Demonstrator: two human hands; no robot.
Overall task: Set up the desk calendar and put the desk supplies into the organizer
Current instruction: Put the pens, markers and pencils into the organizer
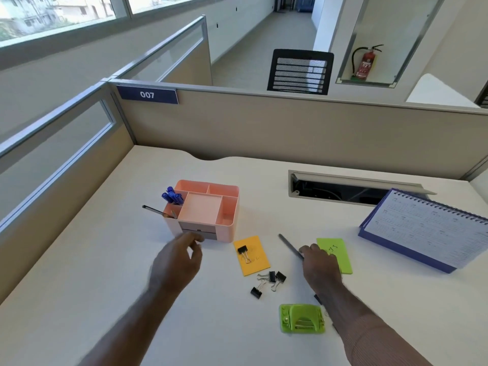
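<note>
Head view, one moment at a white table [92, 273] enclosed by beige partitions. I see the pink organizer [208, 210] at centre left of the frame, with blue pens [172, 198] standing in its rear left compartment and a dark pen [155, 210] leaning out of the front left one. My left hand [179, 257] hovers just before the organizer's grey drawer [198, 232], fingers loosely curled and grasping nothing that I can make out. My right hand [320, 265], at centre right, is closed around a slim dark ruler [289, 245] that slants toward the upper left. Beneath this hand lies a green sticky pad [339, 249]. An orange sticky pad [252, 256] with one black binder clip [244, 250] on it lies between the hands; a cluster of binder clips [269, 281] lies just below it. A green hole punch [302, 318] sits at lower centre. The spiral desk calendar [422, 231] stands at the right edge, near an open cable tray [343, 187].
</note>
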